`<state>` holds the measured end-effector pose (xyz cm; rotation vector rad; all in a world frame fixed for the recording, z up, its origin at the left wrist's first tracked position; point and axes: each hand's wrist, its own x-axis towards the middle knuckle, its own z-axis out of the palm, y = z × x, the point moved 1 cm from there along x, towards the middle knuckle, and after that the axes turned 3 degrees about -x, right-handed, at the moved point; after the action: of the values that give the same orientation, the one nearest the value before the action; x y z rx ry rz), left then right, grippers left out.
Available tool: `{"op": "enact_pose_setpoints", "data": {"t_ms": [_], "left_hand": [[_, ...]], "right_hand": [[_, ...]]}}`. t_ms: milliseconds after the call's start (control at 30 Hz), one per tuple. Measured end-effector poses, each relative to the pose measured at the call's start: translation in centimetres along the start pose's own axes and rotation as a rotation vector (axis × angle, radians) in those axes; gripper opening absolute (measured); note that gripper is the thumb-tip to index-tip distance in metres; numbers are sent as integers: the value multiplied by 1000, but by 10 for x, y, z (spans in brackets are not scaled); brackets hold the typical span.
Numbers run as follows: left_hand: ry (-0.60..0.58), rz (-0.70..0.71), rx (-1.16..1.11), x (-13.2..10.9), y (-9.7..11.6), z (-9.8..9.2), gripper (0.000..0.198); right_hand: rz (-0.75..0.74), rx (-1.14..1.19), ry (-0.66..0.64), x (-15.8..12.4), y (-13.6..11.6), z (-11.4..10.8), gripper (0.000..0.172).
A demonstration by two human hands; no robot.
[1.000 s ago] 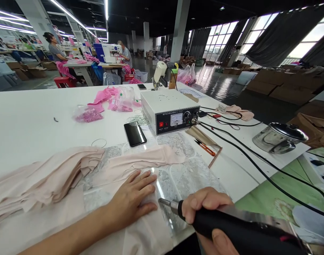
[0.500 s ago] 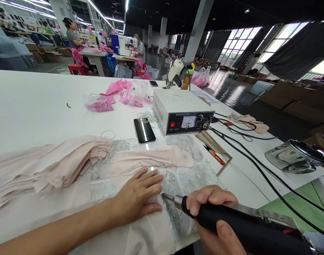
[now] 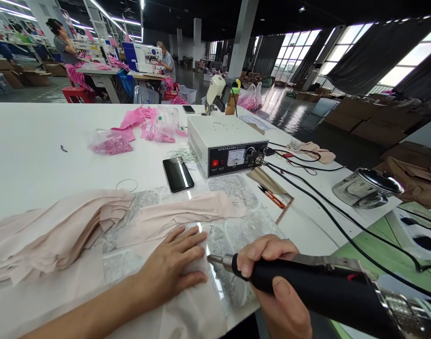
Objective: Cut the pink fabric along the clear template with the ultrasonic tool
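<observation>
My left hand (image 3: pixel 180 259) lies flat on a pale pink fabric piece (image 3: pixel 197 306), fingers spread, pressing it on the grey marble-patterned sheet (image 3: pixel 232 235). My right hand (image 3: pixel 272 263) is wrapped round a black handheld ultrasonic welder (image 3: pixel 307 287) with a metal tip. That tip points left at the fabric's edge, close beside my left fingers; whether it touches the cloth I cannot tell. Beyond my left fingertips lies another folded pale pink piece (image 3: pixel 190 209). On the left a stack of the same fabric (image 3: pixel 67 230) fans out, partly spread over the table.
Behind the sheet stand a phone (image 3: pixel 178 174) and a white control box (image 3: pixel 229 132) with black cables (image 3: pixel 307 193) running to the right. Orange thread snips (image 3: pixel 272 196) and a glass mug (image 3: pixel 367 188) are on the right. Pink bags (image 3: pixel 112 141) lie farther back; people sew beyond.
The view has turned slightly right, so everything appears farther left. My left hand stays flat on the fabric, and the welder's tip remains at its edge by my fingers.
</observation>
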<state>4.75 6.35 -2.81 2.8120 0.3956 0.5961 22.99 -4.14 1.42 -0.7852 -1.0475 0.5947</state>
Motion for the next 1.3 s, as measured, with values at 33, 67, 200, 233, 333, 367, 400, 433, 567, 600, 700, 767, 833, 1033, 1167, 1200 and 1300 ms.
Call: {"op": "enact_pose_setpoints", "data": {"t_ms": [33, 67, 200, 233, 333, 367, 400, 433, 567, 600, 700, 767, 833, 1033, 1167, 1200, 1300], "left_hand": [[-2, 6, 5, 0, 0, -1, 29], [-6, 10, 9, 0, 0, -1, 27], [-36, 11, 22, 0, -2, -1, 24], [-43, 8, 25, -1, -3, 0, 24], [-53, 4, 23, -3, -5, 2, 22], [-53, 5, 20, -3, -5, 3, 22], [-52, 3, 18, -4, -5, 3, 22], [-52, -1, 17, -4, -5, 3, 22], [-61, -39, 16, -3, -1, 1, 23], [-61, -47, 14, -3, -1, 1, 23], [-62, -39, 5, -2, -1, -1, 23], [-69, -13, 0, -2, -2, -1, 23], [-66, 0, 0, -2, -3, -1, 22], [-52, -11, 11, -3, -2, 2, 23], [-50, -25, 5, -4, -2, 2, 23], [-49, -29, 2, -4, -2, 2, 23], [-45, -34, -2, -4, -1, 3, 22]], "right_hand": [[-6, 16, 15, 1, 0, 0, 16], [-8, 29, 26, 3, 0, -1, 16], [16, 33, 29, 6, 2, -1, 15], [15, 33, 30, 7, 3, -1, 16], [4, 48, 42, 7, 7, -1, 16], [3, 56, 44, 8, 8, -1, 16], [4, 62, 41, 8, 9, -1, 16], [5, 68, 35, 8, 10, -1, 16], [-5, 67, 13, 7, 12, -1, 16], [-9, 64, 14, 7, 13, -1, 15], [-8, 52, 22, 6, 14, -1, 15], [-4, 47, 22, 6, 15, -1, 16], [0, 42, 20, 6, 16, -1, 16], [6, 17, -15, 5, 16, -4, 13], [19, 18, -10, 6, 15, -2, 11], [15, 20, 4, 8, 15, -1, 12], [-29, 22, 77, 12, 15, 1, 14]]}}
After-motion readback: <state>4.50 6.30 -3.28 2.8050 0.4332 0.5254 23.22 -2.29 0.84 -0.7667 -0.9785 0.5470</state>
